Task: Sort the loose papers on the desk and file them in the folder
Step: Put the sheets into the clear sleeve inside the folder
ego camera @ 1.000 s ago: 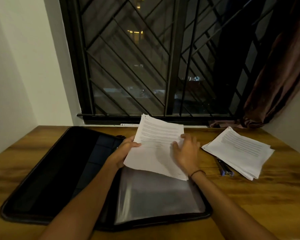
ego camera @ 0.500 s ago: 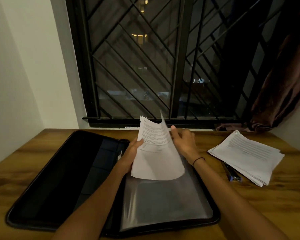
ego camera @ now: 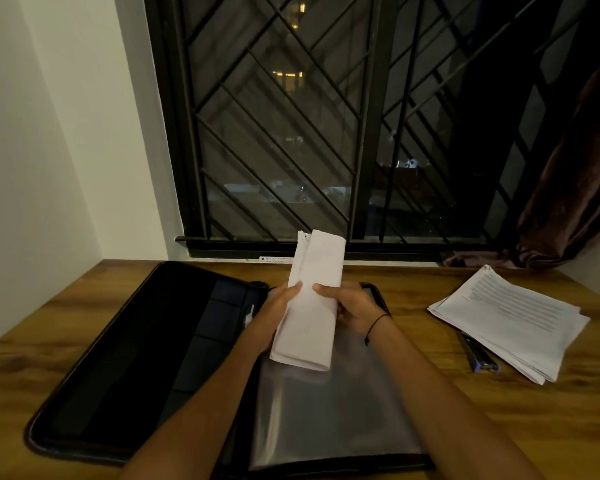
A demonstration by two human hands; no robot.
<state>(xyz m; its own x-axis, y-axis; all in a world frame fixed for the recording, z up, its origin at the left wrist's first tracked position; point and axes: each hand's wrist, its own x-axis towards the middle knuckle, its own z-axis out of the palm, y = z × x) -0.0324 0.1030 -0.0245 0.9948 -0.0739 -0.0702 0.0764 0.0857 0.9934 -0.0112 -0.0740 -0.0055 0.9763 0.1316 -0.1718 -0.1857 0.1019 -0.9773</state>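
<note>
both hands, left hand (ego camera: 278, 308) and right hand (ego camera: 352, 308), pinch a folded sheaf of papers (ego camera: 309, 306) upright above the open folder (ego camera: 326, 410), likely squaring it before filing; unsorted stack (ego camera: 510, 320) right of them.

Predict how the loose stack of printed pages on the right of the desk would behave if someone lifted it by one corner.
The stack of printed pages would probably droop, since it is thin paper. Its edges are already fanned and nothing visibly binds it, so sheets may slide apart. It looks light, and its near-left edge partly overlies a stapler that might get nudged.
</note>
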